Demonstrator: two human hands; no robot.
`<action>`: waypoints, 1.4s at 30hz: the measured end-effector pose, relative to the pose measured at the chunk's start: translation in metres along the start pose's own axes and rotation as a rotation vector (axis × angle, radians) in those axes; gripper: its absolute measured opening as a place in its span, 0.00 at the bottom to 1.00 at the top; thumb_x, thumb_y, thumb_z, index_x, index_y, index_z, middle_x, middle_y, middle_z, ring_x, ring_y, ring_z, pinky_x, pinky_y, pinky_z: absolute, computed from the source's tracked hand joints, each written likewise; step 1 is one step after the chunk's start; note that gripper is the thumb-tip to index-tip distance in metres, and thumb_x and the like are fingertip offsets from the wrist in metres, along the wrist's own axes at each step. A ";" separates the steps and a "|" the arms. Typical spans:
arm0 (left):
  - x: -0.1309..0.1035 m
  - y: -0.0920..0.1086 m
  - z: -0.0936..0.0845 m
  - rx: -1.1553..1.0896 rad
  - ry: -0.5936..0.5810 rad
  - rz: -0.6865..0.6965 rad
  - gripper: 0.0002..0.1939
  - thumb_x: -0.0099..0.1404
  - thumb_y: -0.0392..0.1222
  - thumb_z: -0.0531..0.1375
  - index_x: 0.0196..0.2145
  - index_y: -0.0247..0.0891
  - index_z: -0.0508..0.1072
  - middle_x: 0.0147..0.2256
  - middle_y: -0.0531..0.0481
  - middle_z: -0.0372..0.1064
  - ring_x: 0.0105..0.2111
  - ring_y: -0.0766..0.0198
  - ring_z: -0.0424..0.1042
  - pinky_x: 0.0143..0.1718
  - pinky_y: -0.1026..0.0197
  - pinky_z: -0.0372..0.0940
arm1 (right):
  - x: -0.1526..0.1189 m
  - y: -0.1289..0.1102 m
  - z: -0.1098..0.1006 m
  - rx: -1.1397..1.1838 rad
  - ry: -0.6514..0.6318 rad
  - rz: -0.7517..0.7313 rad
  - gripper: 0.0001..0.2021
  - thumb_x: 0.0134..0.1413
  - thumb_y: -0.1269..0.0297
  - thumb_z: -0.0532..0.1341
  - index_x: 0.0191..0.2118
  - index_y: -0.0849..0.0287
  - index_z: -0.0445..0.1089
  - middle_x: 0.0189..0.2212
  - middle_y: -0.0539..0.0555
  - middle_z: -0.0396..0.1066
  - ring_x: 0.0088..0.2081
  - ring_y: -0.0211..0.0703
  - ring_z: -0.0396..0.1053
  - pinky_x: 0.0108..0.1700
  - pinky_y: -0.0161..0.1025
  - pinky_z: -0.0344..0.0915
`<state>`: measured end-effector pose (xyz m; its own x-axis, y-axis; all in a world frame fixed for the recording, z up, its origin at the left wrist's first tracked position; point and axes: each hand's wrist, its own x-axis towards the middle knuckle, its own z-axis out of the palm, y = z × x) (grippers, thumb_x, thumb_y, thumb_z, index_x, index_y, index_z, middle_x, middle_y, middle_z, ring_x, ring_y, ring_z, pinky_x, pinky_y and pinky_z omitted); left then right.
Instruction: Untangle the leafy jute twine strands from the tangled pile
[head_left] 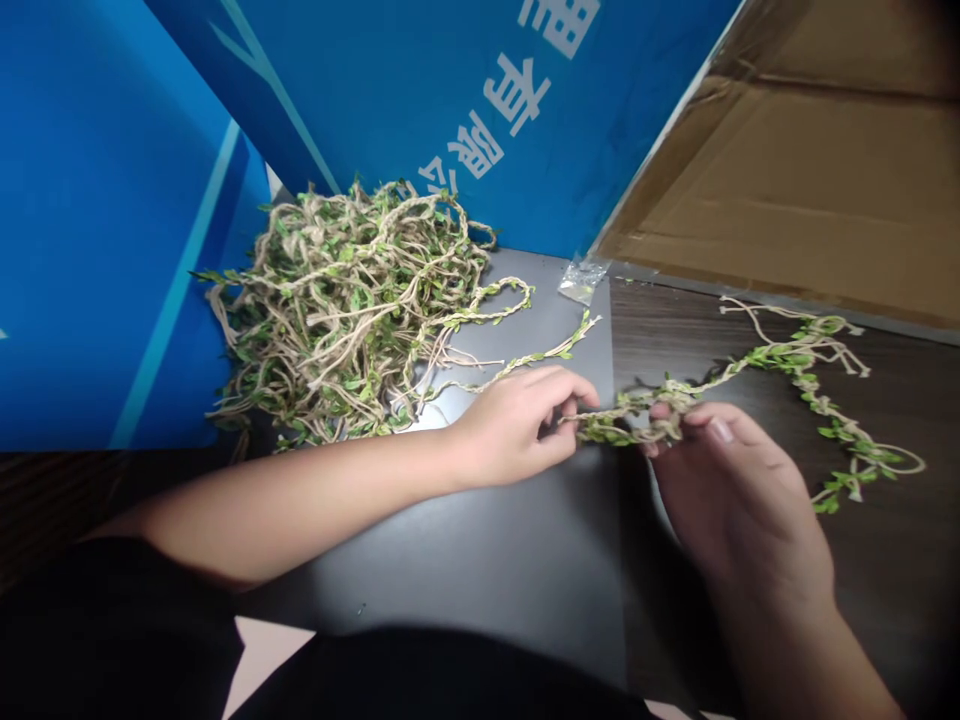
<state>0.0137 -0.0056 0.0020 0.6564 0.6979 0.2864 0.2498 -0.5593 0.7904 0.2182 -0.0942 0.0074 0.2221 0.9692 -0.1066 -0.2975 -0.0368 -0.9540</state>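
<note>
My left hand (529, 425) is closed, its fingers curled round one end of a braided rope garland (634, 418) with small green leaves. At the garland's bunched, knotted part, my right hand (739, 480) pinches it between thumb and fingers, palm turned up. From there a loose length of the garland (825, 400) curves away to the right over the dark surface, with frayed cord ends showing. A large tangled pile of similar leafy ropes (360, 310) lies beyond my left forearm. One strand from the pile reaches toward my left hand.
Blue panels (465, 110) with white lettering stand behind the pile and at the left. A brown cardboard panel (810, 180) leans at the back right. A small clear plastic bag (583, 281) lies between them. Below are a grey sheet (480, 570) and dark wood-look surface (660, 310).
</note>
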 end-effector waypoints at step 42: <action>-0.006 0.008 0.001 0.229 -0.041 0.225 0.09 0.72 0.42 0.55 0.40 0.37 0.73 0.37 0.49 0.76 0.38 0.64 0.75 0.42 0.58 0.62 | -0.005 0.001 0.010 -0.177 -0.369 0.264 0.18 0.69 0.56 0.57 0.60 0.49 0.60 0.24 0.47 0.69 0.24 0.38 0.64 0.24 0.33 0.61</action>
<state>0.0123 -0.0142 0.0059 0.7403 0.5291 0.4148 0.2458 -0.7873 0.5655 0.2075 -0.0963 0.0092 -0.1929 0.9416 -0.2760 -0.1295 -0.3032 -0.9441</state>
